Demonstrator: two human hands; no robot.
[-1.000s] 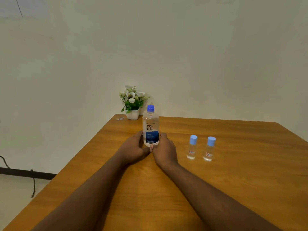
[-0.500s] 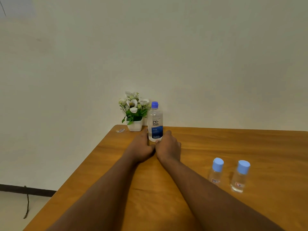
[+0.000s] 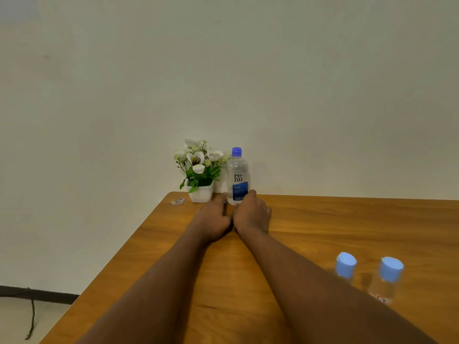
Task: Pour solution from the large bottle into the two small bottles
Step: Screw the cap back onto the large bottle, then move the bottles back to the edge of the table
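Note:
The large clear bottle [image 3: 237, 175] with a blue cap and a blue-and-white label stands upright at the far edge of the wooden table [image 3: 347, 227], close to the wall. My left hand [image 3: 214, 217] presses its fingers against the left side of the bottle's base. My right hand [image 3: 252, 214] cups the right side of the base, and together the two hands clasp the bottle. Two small clear bottles with light-blue caps, one [image 3: 345, 265] and the other [image 3: 387, 279], stand side by side near my right forearm, both capped.
A white pot of artificial white flowers [image 3: 200, 192] sits just left of the large bottle at the table's far corner. A small scrap of paper [image 3: 177, 201] lies beside the pot. The table's left edge drops to the floor, where a cable [image 3: 31, 316] hangs.
Both hands have slid the large bottle away from me, from beside the small bottles to the far edge next to the flower pot. The small bottles have stayed put.

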